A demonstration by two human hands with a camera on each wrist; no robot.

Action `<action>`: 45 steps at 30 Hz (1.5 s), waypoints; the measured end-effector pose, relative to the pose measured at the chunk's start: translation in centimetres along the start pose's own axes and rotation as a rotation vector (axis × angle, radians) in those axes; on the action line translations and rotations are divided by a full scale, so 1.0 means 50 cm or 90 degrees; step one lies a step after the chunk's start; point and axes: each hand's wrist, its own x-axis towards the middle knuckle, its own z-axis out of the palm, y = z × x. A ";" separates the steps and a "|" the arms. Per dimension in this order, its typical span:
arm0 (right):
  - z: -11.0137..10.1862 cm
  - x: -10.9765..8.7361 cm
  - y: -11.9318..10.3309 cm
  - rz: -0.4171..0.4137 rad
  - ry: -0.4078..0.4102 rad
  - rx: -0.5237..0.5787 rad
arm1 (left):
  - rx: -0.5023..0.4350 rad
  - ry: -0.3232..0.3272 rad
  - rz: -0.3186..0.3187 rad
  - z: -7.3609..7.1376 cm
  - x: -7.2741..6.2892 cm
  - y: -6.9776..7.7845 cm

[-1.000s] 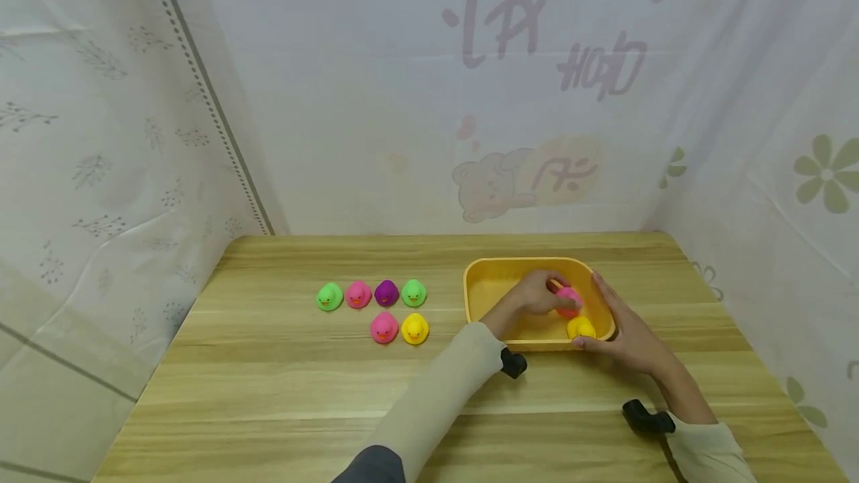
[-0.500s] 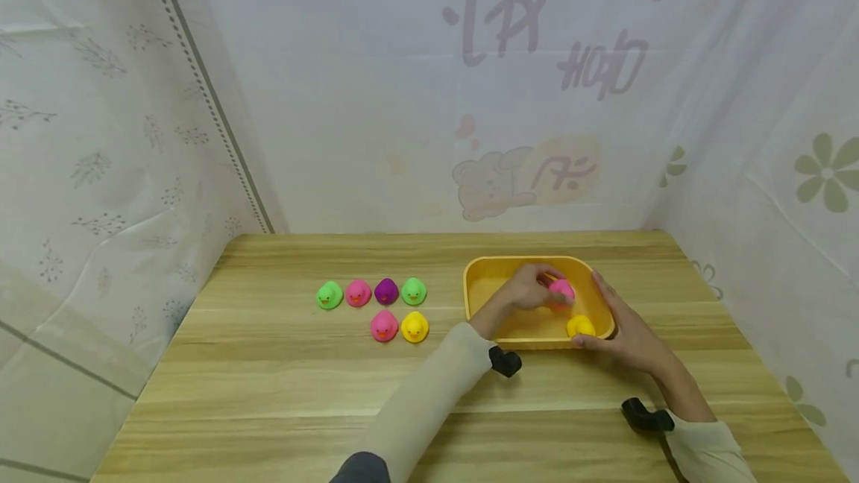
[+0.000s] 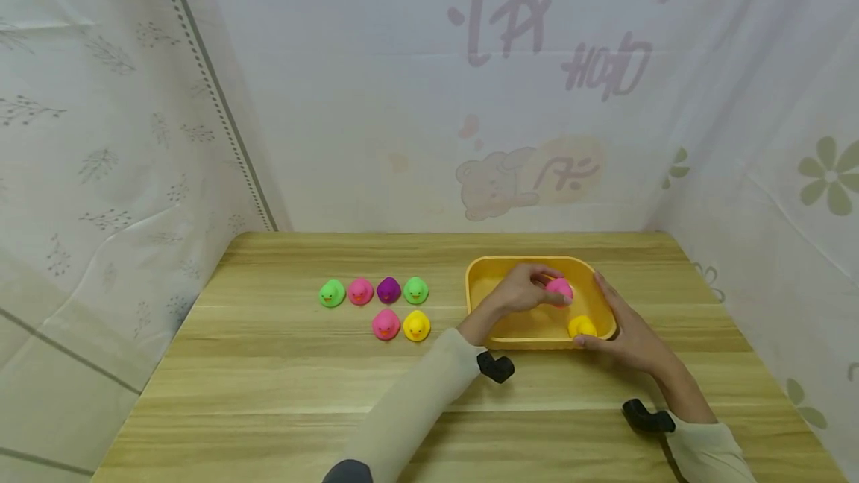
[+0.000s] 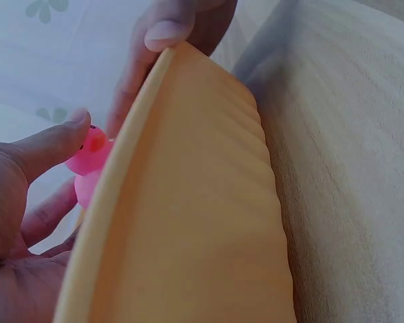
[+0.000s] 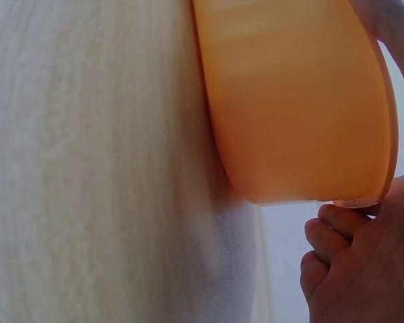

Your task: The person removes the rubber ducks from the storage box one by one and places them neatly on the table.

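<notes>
Inside the yellow plastic basin point(image 3: 479, 297), my left hand point(image 3: 520, 291) pinches a pink rubber duck point(image 3: 560, 291) between thumb and fingers. The left wrist view shows the thumb against the head of that duck point(image 4: 89, 153), partly behind the basin wall point(image 4: 188, 202). A yellow rubber duck point(image 3: 581, 326) lies in the basin's front right corner, below the held one. My right hand point(image 3: 631, 338) grips the basin's right end, thumb at the front rim and fingers along the far side. The right wrist view shows its curled fingers point(image 5: 330, 235) by the rim.
Left of the basin, several rubber ducks stand on the wooden table point(image 3: 268, 386). The back row holds green point(image 3: 332, 294), pink point(image 3: 360, 291), purple point(image 3: 388, 290) and green point(image 3: 416, 290) ones. A pink point(image 3: 385, 325) and a yellow duck point(image 3: 417, 326) stand in front. Printed cloth point(image 3: 376, 95) hangs behind.
My left hand has shifted slightly left and back inside the basin, and the pink duck has come with it, away from the yellow one. The right hand keeps its grip on the basin.
</notes>
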 end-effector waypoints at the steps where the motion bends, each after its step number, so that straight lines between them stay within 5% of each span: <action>1: 0.000 0.000 0.000 0.001 0.000 -0.001 | 0.002 -0.001 0.002 -0.001 -0.002 0.000; 27: 0.002 0.002 0.004 0.002 0.007 0.001 | -0.111 0.006 0.024 -0.044 -0.071 0.006; 45: -0.002 -0.004 -0.009 0.004 0.015 -0.001 | -0.144 0.045 0.055 -0.113 -0.148 0.012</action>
